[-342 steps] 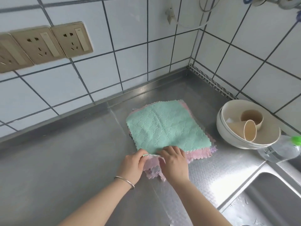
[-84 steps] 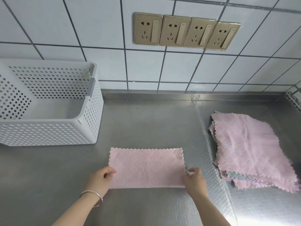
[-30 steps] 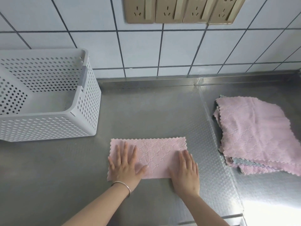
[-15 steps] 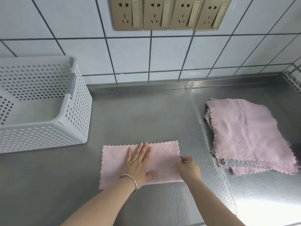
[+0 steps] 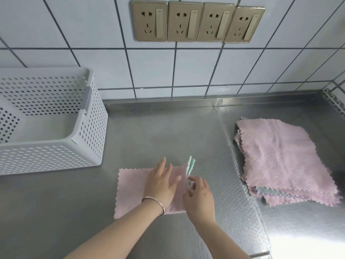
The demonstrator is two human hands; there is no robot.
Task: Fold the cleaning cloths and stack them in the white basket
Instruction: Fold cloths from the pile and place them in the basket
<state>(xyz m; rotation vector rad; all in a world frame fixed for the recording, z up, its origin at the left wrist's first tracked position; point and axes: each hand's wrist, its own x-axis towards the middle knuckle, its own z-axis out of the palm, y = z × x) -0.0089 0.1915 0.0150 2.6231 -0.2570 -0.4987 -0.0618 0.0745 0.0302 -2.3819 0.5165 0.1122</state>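
A pink cloth [image 5: 130,189], folded once into a strip, lies on the steel counter in front of me. My left hand [image 5: 161,182] presses flat on its middle with straight fingers. My right hand [image 5: 199,195] pinches the strip's right end and lifts it upright, so its green underside [image 5: 190,166] shows. The white perforated basket [image 5: 89,146] stands at the left with nothing visible inside. A pile of unfolded pink cloths [image 5: 280,161] lies at the right.
The steel counter [image 5: 168,135] runs back to a tiled wall with a row of sockets [image 5: 197,22]. Bare counter lies between basket, folded cloth and pile. A bright glare marks the counter's near right corner.
My right hand took hold of the strip's right end and raised it, turning it leftward over the cloth. My left hand slid to the strip's middle and stays flat on it.
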